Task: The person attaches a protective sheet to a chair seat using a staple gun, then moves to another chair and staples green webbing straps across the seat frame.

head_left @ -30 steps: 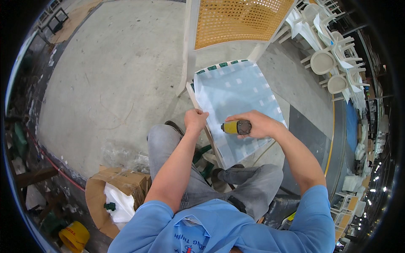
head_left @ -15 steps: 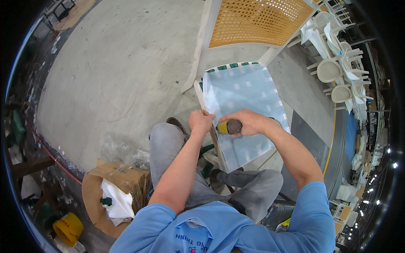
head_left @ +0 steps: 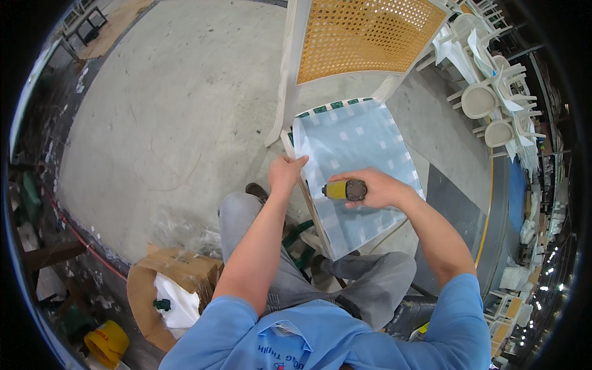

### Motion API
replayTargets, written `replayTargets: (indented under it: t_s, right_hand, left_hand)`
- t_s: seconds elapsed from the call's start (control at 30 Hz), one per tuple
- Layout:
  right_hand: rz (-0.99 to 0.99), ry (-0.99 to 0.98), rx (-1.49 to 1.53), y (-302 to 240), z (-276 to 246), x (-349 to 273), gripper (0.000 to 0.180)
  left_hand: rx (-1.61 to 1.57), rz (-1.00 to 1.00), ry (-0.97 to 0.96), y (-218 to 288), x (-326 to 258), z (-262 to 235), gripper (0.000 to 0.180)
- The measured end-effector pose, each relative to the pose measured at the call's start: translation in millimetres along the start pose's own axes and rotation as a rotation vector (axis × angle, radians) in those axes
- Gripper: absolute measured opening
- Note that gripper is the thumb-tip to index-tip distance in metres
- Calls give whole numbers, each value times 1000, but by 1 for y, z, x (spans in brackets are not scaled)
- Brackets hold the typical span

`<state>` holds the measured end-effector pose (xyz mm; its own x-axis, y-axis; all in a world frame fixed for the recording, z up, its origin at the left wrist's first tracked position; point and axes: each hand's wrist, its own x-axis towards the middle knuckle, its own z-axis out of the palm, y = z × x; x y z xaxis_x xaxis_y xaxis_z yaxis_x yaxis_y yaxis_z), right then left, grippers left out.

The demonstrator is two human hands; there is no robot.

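Yellow tool (head_left: 345,190) (gripped) farther from left hand (head_left: 286,173).

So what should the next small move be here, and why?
Probably shift the tool left, to the left edge of the sheet beside the left hand. That hand is at the edge, while the tool, in the right hand, points that way but sits short of it.

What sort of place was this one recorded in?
Probably a furniture workshop or factory floor: many pale chairs are gathered at the right, a chair with a woven back stands close by, and the right hand holds a yellow-and-dark tool over its sheet-covered seat.
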<state>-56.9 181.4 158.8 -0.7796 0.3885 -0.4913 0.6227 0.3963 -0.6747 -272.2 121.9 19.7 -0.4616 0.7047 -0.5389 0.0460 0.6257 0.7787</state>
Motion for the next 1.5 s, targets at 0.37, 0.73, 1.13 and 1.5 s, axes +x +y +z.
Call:
replayTargets:
  t_s: [0.37, 0.73, 1.13, 1.5]
  right_hand:
    - [38, -8, -104, -6, -25, 32, 71]
    - [-14, -131, -199, -2, -22, 96, 70]
    - [50, -129, -233, -12, -24, 92, 70]
    - [25, -48, -112, -11, -65, 98, 71]
  left_hand:
    - [-132, 17, 28, -9, 41, 3, 24]
    - [-164, 60, 69, -18, 47, 2, 23]
    - [-179, 57, 19, -15, 54, -5, 28]
    - [-198, 73, 44, 11, 91, -10, 24]
